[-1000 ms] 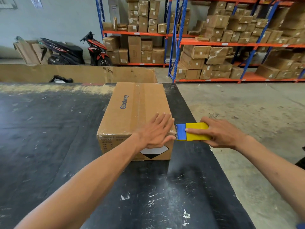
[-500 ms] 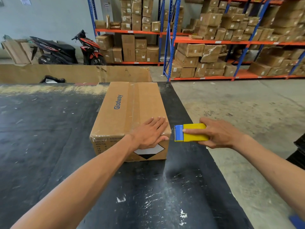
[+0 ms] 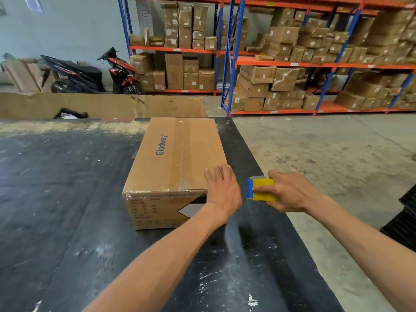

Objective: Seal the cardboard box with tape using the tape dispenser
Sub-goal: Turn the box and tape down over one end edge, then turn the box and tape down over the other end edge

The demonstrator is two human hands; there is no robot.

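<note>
The cardboard box [image 3: 175, 167] runs lengthwise away; left hand [image 3: 221, 190] lies flat on its near-right corner, right hand [image 3: 290, 192] grips the tape dispenser [image 3: 261, 189] just right of it

Table [image 3: 67, 210]: black top, scuffed, flecked white, pale dusty band along far edge.
On it: box [image 3: 171, 167], closed, standing near the right edge.

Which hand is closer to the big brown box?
The left hand. It lies flat on the cardboard box, at its near right corner. The right hand is off to the box's right, apart from it, holding the tape dispenser.
</note>
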